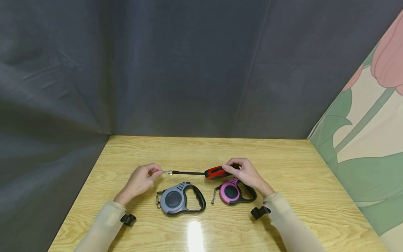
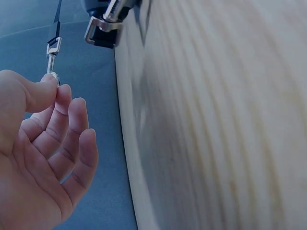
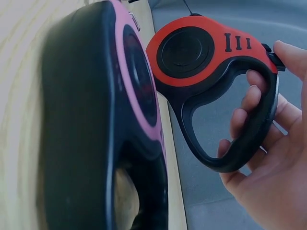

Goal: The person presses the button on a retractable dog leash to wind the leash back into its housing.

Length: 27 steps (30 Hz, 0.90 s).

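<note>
My right hand (image 1: pixel 244 171) grips the black handle of a red retractable leash (image 1: pixel 215 172), held just above the table; in the right wrist view its red case (image 3: pixel 192 50) faces the camera with my fingers (image 3: pixel 249 103) through the handle loop. A short black strap (image 1: pixel 189 173) runs left from it to a metal clip (image 1: pixel 167 172). My left hand (image 1: pixel 143 178) pinches that clip (image 2: pixel 52 67) between thumb and forefinger. A grey leash (image 1: pixel 176 200) and a pink leash (image 1: pixel 231 192) lie flat on the wooden table (image 1: pixel 283 157) below the hands.
Dark grey cloth (image 1: pixel 157 70) walls the back and left. A flowered panel (image 1: pixel 371 122) stands on the right. The pink leash (image 3: pixel 110 120) sits very close under my right wrist. The grey leash's clip (image 2: pixel 103 31) shows at the top of the left wrist view.
</note>
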Tool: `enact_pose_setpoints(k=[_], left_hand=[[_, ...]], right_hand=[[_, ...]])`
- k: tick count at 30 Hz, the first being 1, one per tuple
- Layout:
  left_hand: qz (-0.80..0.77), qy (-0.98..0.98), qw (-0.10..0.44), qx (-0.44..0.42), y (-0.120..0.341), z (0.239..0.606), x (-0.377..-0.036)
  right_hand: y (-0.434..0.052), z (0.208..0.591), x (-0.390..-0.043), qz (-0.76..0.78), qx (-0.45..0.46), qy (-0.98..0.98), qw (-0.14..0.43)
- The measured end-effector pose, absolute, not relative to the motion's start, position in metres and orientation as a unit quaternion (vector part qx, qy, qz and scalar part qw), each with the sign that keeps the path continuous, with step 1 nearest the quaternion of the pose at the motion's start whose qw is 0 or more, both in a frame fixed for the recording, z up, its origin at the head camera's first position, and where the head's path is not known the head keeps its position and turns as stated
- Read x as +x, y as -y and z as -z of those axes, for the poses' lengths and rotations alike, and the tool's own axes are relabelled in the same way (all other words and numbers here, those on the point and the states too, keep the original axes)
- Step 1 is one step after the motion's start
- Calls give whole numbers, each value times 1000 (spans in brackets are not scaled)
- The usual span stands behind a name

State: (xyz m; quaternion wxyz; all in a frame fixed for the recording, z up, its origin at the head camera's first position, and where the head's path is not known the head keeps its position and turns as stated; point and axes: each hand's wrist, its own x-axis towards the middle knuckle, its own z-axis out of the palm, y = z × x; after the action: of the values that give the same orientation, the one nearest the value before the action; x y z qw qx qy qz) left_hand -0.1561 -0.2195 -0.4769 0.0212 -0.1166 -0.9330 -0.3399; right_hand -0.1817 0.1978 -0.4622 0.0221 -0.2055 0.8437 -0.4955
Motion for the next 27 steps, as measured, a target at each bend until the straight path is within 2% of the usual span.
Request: enact_pose_setpoints(k=[27], left_hand=[[356, 925, 6, -132, 198, 464, -161]], right_hand=[[-155, 452, -185, 498, -209, -841, 26]])
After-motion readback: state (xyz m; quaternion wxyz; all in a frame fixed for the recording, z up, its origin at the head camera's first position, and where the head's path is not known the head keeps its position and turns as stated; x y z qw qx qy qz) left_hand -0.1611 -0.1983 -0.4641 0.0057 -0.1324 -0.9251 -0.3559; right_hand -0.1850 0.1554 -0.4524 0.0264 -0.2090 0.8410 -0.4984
